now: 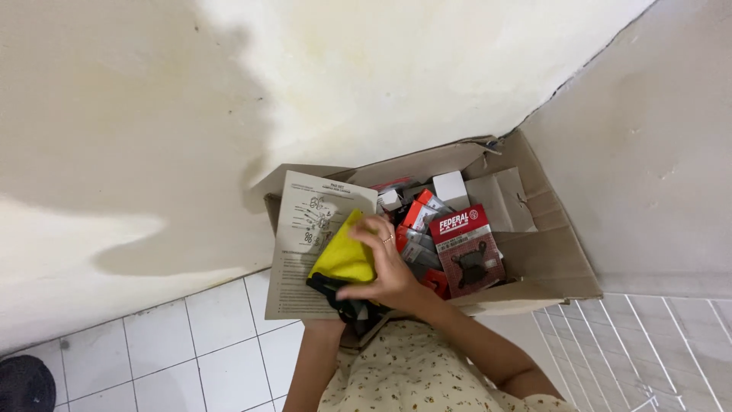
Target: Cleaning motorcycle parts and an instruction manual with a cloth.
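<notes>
My right hand point(387, 268) reaches over the near edge of an open cardboard box point(550, 259). Its fingers curl over the top edge of a yellow and black package point(345, 258), which it holds at the box's left end. A ring shows on one finger. My left forearm point(311, 365) rises to just under the black bottom of that package, and the hand itself is hidden behind it. A printed instruction sheet point(299, 252) with line drawings stands upright directly behind the yellow package.
The box sits in a corner between two pale walls and holds several small packages, among them a red blister pack point(467, 250) and a white carton point(450, 188). White floor tiles point(198, 343) lie below left, with a dark round object point(23, 385) at the bottom left.
</notes>
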